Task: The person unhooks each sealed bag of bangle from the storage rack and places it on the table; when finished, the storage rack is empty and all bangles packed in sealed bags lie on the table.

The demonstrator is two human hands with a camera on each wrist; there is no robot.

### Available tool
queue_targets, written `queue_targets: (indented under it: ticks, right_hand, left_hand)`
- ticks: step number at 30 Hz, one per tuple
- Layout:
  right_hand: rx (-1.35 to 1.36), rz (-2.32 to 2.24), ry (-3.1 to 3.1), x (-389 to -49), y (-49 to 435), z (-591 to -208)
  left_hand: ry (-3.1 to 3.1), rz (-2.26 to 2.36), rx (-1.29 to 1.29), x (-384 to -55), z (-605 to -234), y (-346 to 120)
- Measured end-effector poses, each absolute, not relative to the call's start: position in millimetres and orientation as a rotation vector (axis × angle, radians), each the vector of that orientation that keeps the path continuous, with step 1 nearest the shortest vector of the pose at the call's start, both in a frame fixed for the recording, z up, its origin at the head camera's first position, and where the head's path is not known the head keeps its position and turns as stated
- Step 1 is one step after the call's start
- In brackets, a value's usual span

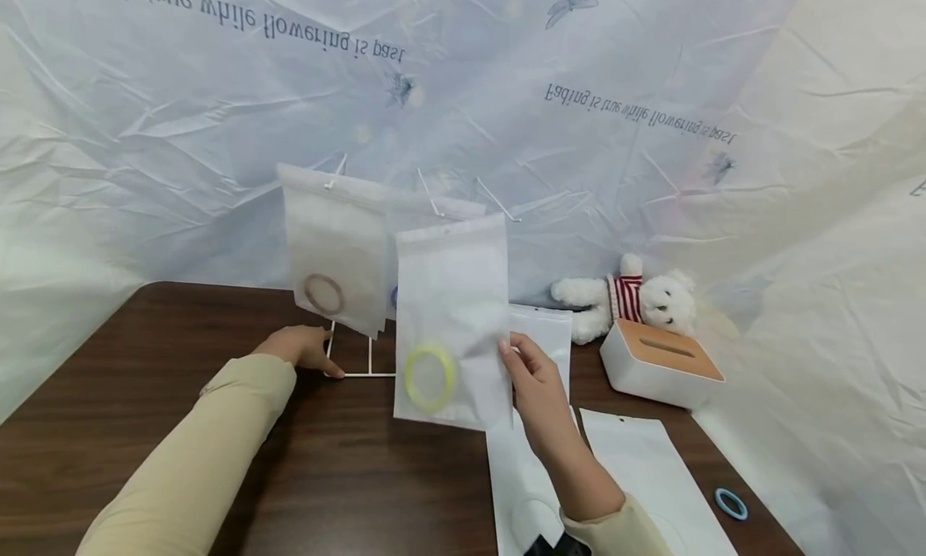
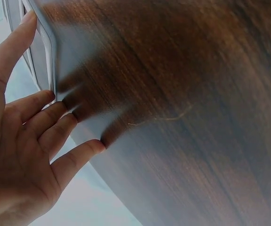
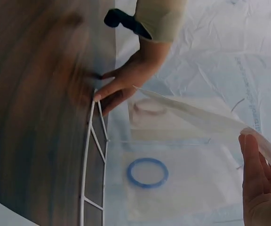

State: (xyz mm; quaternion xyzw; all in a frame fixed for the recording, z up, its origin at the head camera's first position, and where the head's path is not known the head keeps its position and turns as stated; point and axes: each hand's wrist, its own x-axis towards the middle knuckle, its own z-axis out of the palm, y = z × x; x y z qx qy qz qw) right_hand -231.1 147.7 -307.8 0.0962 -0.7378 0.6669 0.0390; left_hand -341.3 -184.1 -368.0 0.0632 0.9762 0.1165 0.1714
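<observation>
My right hand [image 1: 542, 399] pinches the right edge of a white translucent zip bag [image 1: 452, 287], held up in front of a white wire rack [image 1: 372, 375]. Through its lower part shows a yellow ring [image 1: 409, 379]. At the rack's left base corner, my left hand [image 1: 300, 349] rests with spread, fairly straight fingers. Its thumb and fingertips touch the wire, and the little finger [image 2: 81, 155] reaches the tabletop. A bag with a brown ring [image 1: 336, 235] hangs from the rack's left hook. Behind the held bag hangs another bag [image 3: 201, 183] with a blue ring [image 3: 129, 174].
White bags [image 1: 629, 451] lie on the dark wooden table [image 1: 101, 427] at right, near a light blue ring [image 1: 720, 508]. Farther back stand a white tissue box [image 1: 654, 379] with a wooden lid and a white teddy bear [image 1: 589, 307] in a striped shirt. A printed curtain [image 1: 463, 82] surrounds the table.
</observation>
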Motion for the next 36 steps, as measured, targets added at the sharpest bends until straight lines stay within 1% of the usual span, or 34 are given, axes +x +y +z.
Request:
queue_targets:
  ticks: [4, 10, 14, 17, 23, 28, 32, 36]
  right_hand:
    - [0.278, 2.158, -2.295, -216.1, 150.2, -316.1]
    - [0.321, 2.416, -2.384, -196.6, 155.5, -340.9]
    - [0.246, 2.644, -2.391, -187.1, 160.7, -359.7]
    - [0.142, 2.72, -2.418, -181.9, 165.1, -373.1]
    - [0.026, 2.649, -2.585, -175.4, 174.9, -391.4]
    - [-0.007, 2.551, -2.751, -172.5, 185.4, -396.4]
    - [-0.006, 2.392, -2.883, -172.0, 193.4, -395.7]
    - [0.065, 2.321, -2.945, -174.5, 198.0, -391.1]
  left_hand:
    - [2.777, 0.34, 0.194, -342.1, -367.5, -185.0]
    - [2.787, 0.324, 0.214, -344.2, -366.8, -186.1]
    - [2.781, 0.332, 0.211, -345.0, -366.4, -186.2]
    - [2.776, 0.334, 0.206, -344.9, -365.8, -186.6]
    - [2.772, 0.335, 0.195, -344.9, -366.5, -187.4]
    - [2.775, 0.311, 0.209, -345.0, -367.9, -185.6]
    - [2.764, 0.304, 0.204, -344.5, -368.2, -183.8]
    - [2.759, 0.301, 0.197, -344.6, -367.7, -186.1]
